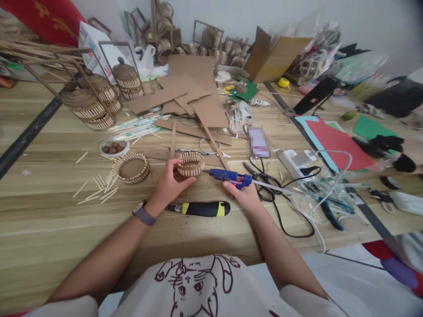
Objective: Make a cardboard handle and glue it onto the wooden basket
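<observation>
Between the thumb and fingers of my left hand [172, 179] is a small round basket [191, 165] with upright wooden sticks around its wall. My right hand [243, 193] grips a blue hot glue gun [228, 175], a clear glue stick [274, 186] trailing from its back. The gun's nozzle points left and sits at the basket's right side; whether it touches cannot be made out. Left of my left hand stands a larger stick-walled round basket [131, 168]. Loose short sticks [105, 185] lie beside it. A black and yellow utility knife [205, 208] lies below my hands.
Cardboard pieces [198, 94] cover the middle back. A white bowl [114, 147] of brown balls and several finished lidded lanterns [87, 105] stand at left. Scissors [264, 180], black cable and a white power strip [294, 164] lie at right, with a phone [258, 141] behind.
</observation>
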`<action>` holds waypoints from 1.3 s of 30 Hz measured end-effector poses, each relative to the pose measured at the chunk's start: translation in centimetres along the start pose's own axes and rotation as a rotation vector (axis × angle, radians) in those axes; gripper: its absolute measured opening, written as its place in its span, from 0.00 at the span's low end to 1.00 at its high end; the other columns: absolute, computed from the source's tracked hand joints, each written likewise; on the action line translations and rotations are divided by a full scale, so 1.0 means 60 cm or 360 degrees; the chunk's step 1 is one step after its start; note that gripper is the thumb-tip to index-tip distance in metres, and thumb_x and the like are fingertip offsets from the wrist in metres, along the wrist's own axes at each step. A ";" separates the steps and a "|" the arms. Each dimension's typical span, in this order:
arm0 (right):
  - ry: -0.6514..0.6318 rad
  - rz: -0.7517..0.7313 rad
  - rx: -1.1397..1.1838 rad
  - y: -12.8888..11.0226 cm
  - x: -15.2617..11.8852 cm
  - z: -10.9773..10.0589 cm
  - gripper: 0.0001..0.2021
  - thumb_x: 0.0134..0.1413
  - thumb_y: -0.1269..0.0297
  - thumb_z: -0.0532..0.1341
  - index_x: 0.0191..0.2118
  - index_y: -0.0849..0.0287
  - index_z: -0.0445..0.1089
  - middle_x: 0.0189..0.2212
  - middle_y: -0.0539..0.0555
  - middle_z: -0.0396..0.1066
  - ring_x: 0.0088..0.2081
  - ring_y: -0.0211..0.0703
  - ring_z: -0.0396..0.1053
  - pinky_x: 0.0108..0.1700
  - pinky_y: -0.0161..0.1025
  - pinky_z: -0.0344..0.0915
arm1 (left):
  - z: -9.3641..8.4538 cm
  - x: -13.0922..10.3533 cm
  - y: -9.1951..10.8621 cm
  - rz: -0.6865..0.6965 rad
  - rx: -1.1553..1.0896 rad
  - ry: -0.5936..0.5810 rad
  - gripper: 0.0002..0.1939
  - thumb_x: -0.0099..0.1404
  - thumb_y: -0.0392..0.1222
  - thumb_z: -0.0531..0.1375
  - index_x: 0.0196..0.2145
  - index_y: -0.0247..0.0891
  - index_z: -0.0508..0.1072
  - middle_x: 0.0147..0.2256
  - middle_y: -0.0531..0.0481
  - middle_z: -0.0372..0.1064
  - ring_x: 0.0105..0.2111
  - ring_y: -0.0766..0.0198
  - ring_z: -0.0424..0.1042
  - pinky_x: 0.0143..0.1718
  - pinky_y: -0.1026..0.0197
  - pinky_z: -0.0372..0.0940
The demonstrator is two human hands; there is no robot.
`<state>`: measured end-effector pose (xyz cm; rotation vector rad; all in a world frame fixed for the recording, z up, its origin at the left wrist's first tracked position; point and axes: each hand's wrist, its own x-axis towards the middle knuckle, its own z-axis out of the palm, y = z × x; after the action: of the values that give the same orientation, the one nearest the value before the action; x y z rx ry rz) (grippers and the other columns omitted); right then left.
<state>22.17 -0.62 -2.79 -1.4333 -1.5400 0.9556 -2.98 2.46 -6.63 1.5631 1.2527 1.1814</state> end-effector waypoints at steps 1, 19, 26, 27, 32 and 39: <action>-0.0007 -0.0001 -0.0011 0.002 -0.001 -0.002 0.20 0.48 0.41 0.67 0.33 0.55 0.77 0.30 0.54 0.79 0.35 0.52 0.77 0.42 0.48 0.74 | 0.000 0.000 -0.002 0.0004 -0.0001 0.0009 0.31 0.56 0.49 0.70 0.51 0.42 0.61 0.46 0.44 0.71 0.45 0.54 0.76 0.47 0.50 0.71; -0.0092 -0.0077 -0.0223 0.005 -0.003 -0.008 0.19 0.47 0.43 0.68 0.30 0.55 0.74 0.30 0.56 0.76 0.38 0.55 0.75 0.43 0.50 0.72 | 0.000 0.002 -0.012 0.0051 -0.0025 0.0009 0.30 0.57 0.49 0.70 0.52 0.43 0.61 0.50 0.43 0.70 0.48 0.54 0.75 0.50 0.50 0.70; -0.0108 -0.0106 -0.0255 0.009 -0.001 -0.005 0.19 0.48 0.44 0.68 0.32 0.56 0.74 0.31 0.56 0.77 0.39 0.54 0.75 0.42 0.48 0.71 | -0.001 0.001 -0.010 0.0039 -0.0001 0.0012 0.31 0.57 0.49 0.70 0.52 0.43 0.61 0.50 0.43 0.69 0.48 0.54 0.74 0.50 0.50 0.70; -0.0112 -0.0108 -0.0257 0.008 -0.001 -0.005 0.19 0.48 0.44 0.68 0.32 0.56 0.74 0.30 0.56 0.77 0.39 0.54 0.74 0.42 0.47 0.71 | -0.001 0.001 -0.010 0.0038 -0.0003 0.0009 0.31 0.57 0.49 0.70 0.52 0.43 0.61 0.50 0.43 0.69 0.48 0.54 0.74 0.49 0.50 0.70; -0.0097 -0.0151 -0.0247 0.007 -0.001 -0.003 0.18 0.48 0.43 0.68 0.32 0.55 0.74 0.31 0.56 0.77 0.39 0.54 0.74 0.42 0.48 0.71 | 0.000 0.001 -0.010 0.0043 -0.0008 0.0012 0.31 0.57 0.49 0.70 0.52 0.43 0.61 0.50 0.42 0.70 0.47 0.54 0.74 0.49 0.49 0.70; -0.0076 -0.0154 -0.0273 0.007 -0.001 -0.004 0.17 0.48 0.45 0.68 0.31 0.55 0.74 0.32 0.57 0.77 0.42 0.57 0.74 0.43 0.49 0.72 | 0.000 0.001 -0.008 0.0047 -0.0018 0.0002 0.30 0.57 0.49 0.70 0.52 0.42 0.61 0.50 0.42 0.70 0.48 0.54 0.74 0.50 0.49 0.70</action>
<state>22.55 -0.65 -3.12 -1.4474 -1.7455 0.8215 -3.09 2.62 -7.10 1.5776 1.2255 1.2060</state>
